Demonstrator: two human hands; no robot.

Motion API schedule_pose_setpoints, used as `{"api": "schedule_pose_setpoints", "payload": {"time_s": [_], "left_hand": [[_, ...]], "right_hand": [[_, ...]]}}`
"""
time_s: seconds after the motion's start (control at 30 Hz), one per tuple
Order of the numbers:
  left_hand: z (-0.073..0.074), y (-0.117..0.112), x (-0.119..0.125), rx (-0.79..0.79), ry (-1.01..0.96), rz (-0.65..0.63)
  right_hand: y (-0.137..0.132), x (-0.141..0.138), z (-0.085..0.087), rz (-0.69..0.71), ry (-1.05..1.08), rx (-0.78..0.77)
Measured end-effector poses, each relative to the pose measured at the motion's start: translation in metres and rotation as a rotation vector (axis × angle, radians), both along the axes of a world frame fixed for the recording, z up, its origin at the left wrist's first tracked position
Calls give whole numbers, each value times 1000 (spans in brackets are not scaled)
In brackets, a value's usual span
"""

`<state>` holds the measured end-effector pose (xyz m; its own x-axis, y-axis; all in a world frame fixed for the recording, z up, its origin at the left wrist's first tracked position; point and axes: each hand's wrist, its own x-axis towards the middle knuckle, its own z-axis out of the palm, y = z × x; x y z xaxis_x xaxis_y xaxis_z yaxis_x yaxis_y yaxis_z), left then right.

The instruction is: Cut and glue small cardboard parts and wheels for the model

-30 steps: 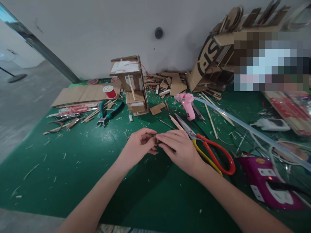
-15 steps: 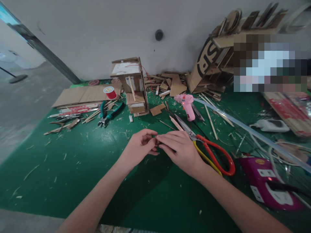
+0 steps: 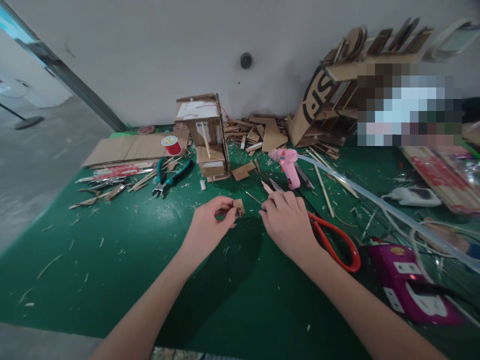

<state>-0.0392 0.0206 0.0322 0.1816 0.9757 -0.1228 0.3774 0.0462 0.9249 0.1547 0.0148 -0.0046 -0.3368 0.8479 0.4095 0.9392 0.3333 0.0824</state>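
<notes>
My left hand (image 3: 210,225) pinches a small brown cardboard piece (image 3: 238,206) between thumb and fingers, just above the green mat (image 3: 112,260). My right hand (image 3: 288,222) is a little to the right of the piece and apart from it. It lies over the blades of the red and yellow-handled scissors (image 3: 337,245) with its fingers loosely bent, and I see nothing held in it. A thin wooden stick (image 3: 267,187) lies just beyond its fingertips.
A pink glue gun (image 3: 288,165) stands behind my right hand, with a long clear glue stick (image 3: 375,200) running right. A small cardboard model (image 3: 204,135), teal pliers (image 3: 168,177), a red thread spool (image 3: 171,145), cardboard scraps and a purple power strip (image 3: 408,280) surround the work spot.
My hands have come apart. The left hand has lifted the small cardboard piece, and the right hand has moved back and right over the scissors.
</notes>
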Motion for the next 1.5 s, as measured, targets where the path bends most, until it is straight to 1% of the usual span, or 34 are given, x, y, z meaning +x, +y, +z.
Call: {"api": "schedule_pose_setpoints", "payload": {"time_s": [0.1,0.2,0.3,0.37,0.43,0.5,0.6,0.67,0.73,0.9,1.17,1.27,1.5], "left_hand": [[-1,1,-1,-20,-25,-10],[-3,2,-2,-40,-40,-17],[-4,2,-2,-49,-37,-2],[-5,2,-2,-50,-31,18],[-5,2,-2,-42,-19,42],[-5,2,-2,-28,-7,51],[-5,2,-3,10,26,44],[-5,2,-3,49,61,37],[-5,2,-3,94,105,27],[-7,2,-2,185,216,28],[-6,1,0,203,316,15],[-5,1,1,202,324,27],[-8,3,0,229,334,10]], "right_hand": [[-1,-2,-3,18,8,-21],[-1,-4,-2,6,-9,-50],[-1,-4,-3,-16,-15,-57],[-1,-2,-4,-19,19,-43],[-2,0,-4,-18,112,-41],[-2,4,-2,10,261,-66],[-5,6,3,109,478,-132],[-7,5,6,167,529,-168],[-11,3,8,193,514,-169],[-17,-2,7,260,414,-93],[-17,-5,6,278,362,-25],[-17,-6,6,287,364,-29],[-16,-8,6,231,357,-94]]}}
